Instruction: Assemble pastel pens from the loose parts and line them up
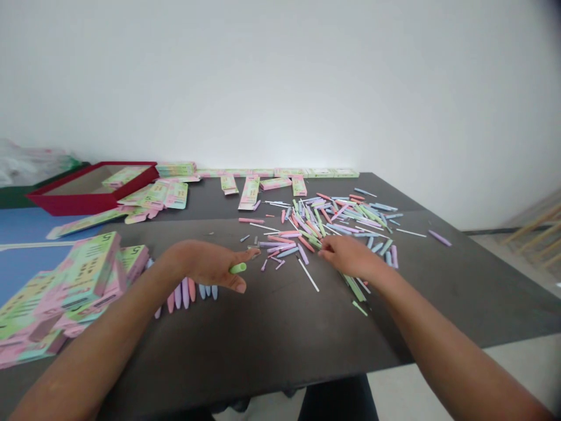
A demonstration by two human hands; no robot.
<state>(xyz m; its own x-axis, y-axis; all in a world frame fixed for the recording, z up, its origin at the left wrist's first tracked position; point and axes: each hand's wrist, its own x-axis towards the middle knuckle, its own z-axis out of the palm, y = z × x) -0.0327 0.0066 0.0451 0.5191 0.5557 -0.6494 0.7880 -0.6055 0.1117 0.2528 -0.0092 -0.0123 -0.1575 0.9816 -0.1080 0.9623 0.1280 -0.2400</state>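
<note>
My left hand (205,264) hovers over the dark table left of centre, thumb and forefinger stretched out. A light green pen barrel (238,268) pokes out from its curled fingers. Below and behind it, a row of pastel pens (186,293) in pink, purple and blue lies side by side. My right hand (344,252) reaches to the near edge of a loose heap of pastel pen parts (307,222). Its fingers are closed, and what they pinch is hidden. Under the right wrist lie several green barrels (354,287). A white refill (308,275) rests between the hands.
Stacked pastel boxes (83,275) fill the left side. Behind them are flattened cartons (158,196) and a red open box (87,190). More small boxes (249,193) line the wall side. A purple pen part (439,238) lies apart at right, near the table edge.
</note>
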